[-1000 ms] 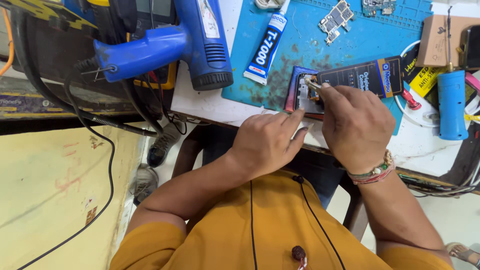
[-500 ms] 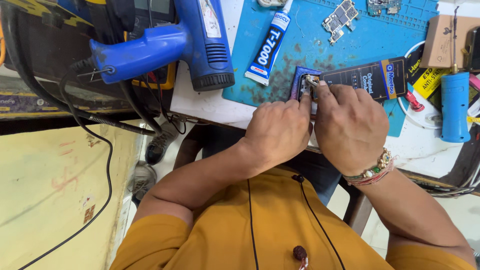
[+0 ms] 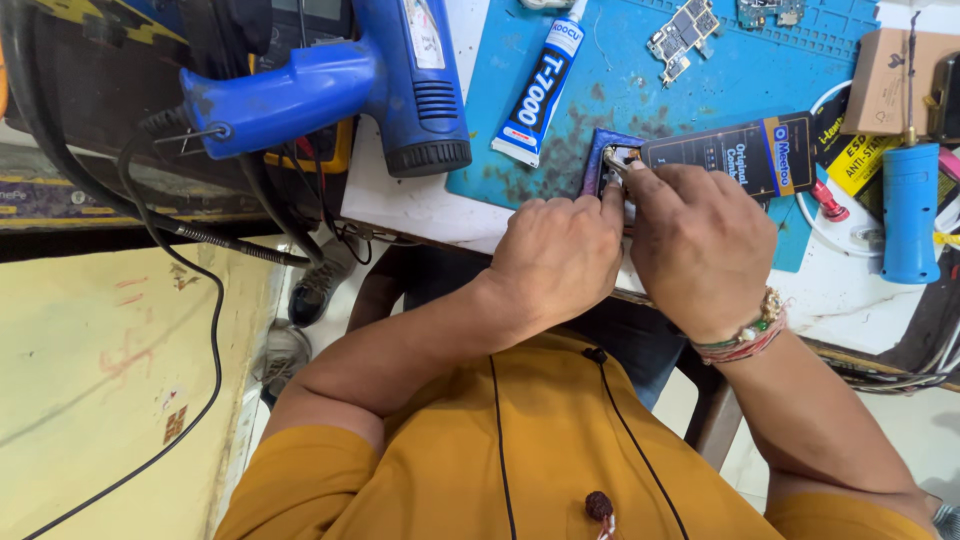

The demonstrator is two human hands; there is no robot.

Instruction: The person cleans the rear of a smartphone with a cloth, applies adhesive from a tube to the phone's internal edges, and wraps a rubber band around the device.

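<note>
Over at the left, the blue heat gun (image 3: 350, 85) lies on the bench edge with its black cord (image 3: 215, 330) hanging in a loop toward the floor; a knee catching that cord could drag it off. Next to it the glue tube (image 3: 538, 90) rests on the blue mat (image 3: 640, 100), close enough to be knocked by an elbow. The left hand (image 3: 560, 260) presses its curled fingers on the near end of the opened phone (image 3: 605, 165), which sits at the mat's front edge. The right hand (image 3: 700, 245) has its fingers pinched on a thin metal tool, probably tweezers, at the phone's top corner; a slip there could gouge the exposed parts.
</note>
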